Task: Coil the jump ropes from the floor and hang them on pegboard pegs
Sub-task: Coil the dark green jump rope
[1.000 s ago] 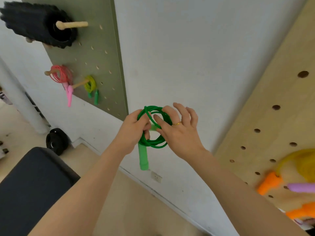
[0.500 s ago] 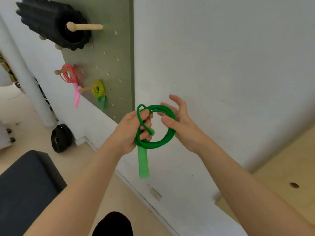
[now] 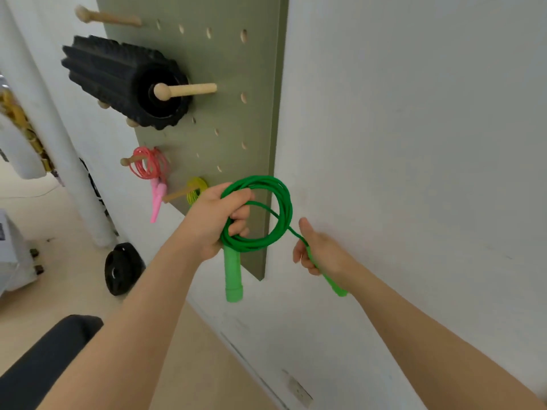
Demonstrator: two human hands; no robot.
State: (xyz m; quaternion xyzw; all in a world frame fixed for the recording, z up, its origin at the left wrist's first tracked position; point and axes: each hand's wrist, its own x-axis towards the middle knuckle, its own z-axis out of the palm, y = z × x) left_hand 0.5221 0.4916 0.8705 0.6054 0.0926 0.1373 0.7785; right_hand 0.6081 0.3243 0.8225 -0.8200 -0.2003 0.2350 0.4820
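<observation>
A green jump rope (image 3: 278, 226) is wound into a coil in front of the olive pegboard (image 3: 225, 69). My left hand (image 3: 213, 223) grips the coil at its left side, and one green handle (image 3: 232, 273) hangs straight down below it. My right hand (image 3: 319, 253) holds the second green handle (image 3: 333, 284), with a short strand running from it up to the coil. A pink rope (image 3: 149, 170) and a yellow rope (image 3: 196, 189) hang coiled on wooden pegs at the board's lower left.
A black foam roller (image 3: 118, 81) sits on a long wooden peg (image 3: 183, 90). Another bare peg (image 3: 106, 16) juts out above it. A black weight plate (image 3: 121, 269) leans against the wall on the floor. A dark bench (image 3: 38, 359) is at lower left. A white column (image 3: 56, 143) stands left.
The view swung left toward the olive pegboard. My right hand came off the coil and now holds the second handle lower right, drawing a strand out. My left hand kept its grip.
</observation>
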